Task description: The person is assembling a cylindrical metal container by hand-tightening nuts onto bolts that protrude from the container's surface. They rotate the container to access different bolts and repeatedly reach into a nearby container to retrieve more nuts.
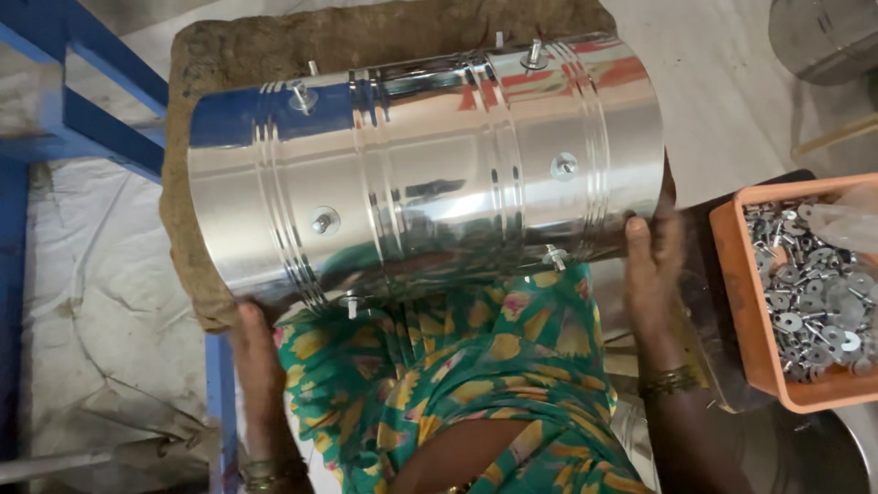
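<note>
Lying on its side between the two hands, a large shiny steel cylinder with ribbed bands rests across a brown, rough-textured padded worktop and against the person's lap, which is covered in green cloth with yellow and pink flowers. The left hand is pressed against the lower left rim of the cylinder, fingers hidden under the metal, so it grips that end. The right hand clasps the right rim, thumb on the outer wall and fingers curled round the edge out of sight. Several short bolts with round washers stick out of the cylinder's wall, one midway between the hands and others close to each hand along the near edge. Just to the right of the right hand stands an orange plastic crate filled with loose silver bolts and washers, with a clear plastic bag lying at its far corner. Beyond the left hand, on the far left, runs a blue metal frame over a pale sheet-covered floor. Bangles circle the right wrist.
</note>
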